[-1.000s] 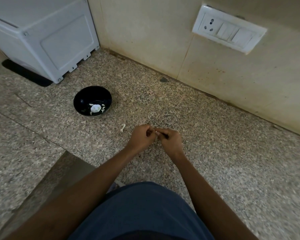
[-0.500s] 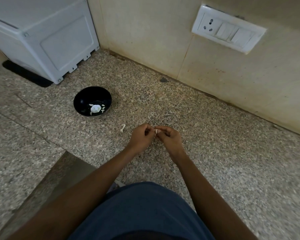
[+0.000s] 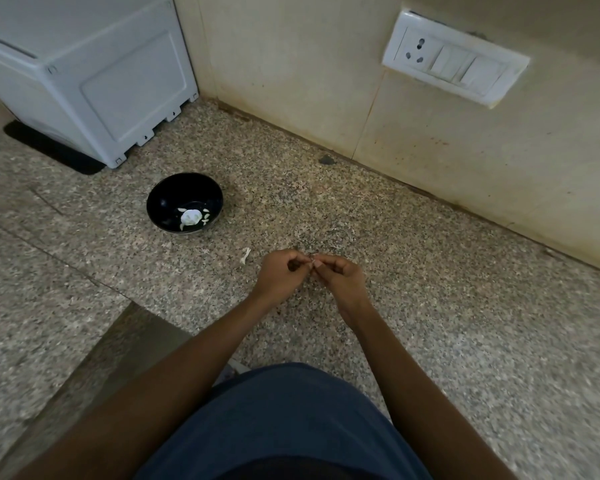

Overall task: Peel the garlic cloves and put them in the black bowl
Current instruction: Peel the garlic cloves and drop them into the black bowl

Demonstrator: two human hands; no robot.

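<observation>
Scene: A person stands at a speckled granite counter (image 3: 430, 306), both forearms reaching forward, seen from a head-worn camera.
Hands: The left hand (image 3: 279, 275) and right hand (image 3: 342, 277) meet fingertip to fingertip just above the counter, fingers of each curled inward.
Garlic clove: A small pale clove (image 3: 313, 262) is barely visible, pinched between the two sets of fingertips; how much skin remains on it cannot be told at this size.
Black bowl: The black bowl (image 3: 163, 197) sits on the counter well to the left of the hands and farther back, holding a garlic bulb (image 3: 190, 216) and a few loose pale pieces beside it.
Scrap: A white sliver, apparently shed garlic skin (image 3: 245, 255), lies on the counter between bowl and hands, nearer the left hand.
Surroundings: A white appliance (image 3: 84, 71) occupies the back left corner; a switch-and-socket plate (image 3: 454, 69) is mounted on the tiled wall.
Step in hand: By the look of it, peeling one clove, with the skin being worked loose at the fingertips.
Next move: Likely stripping the last skin, then carrying the bare clove left to drop it inside the bowl's rim, which calls for a firm pinch on a small, slippery piece.
</observation>
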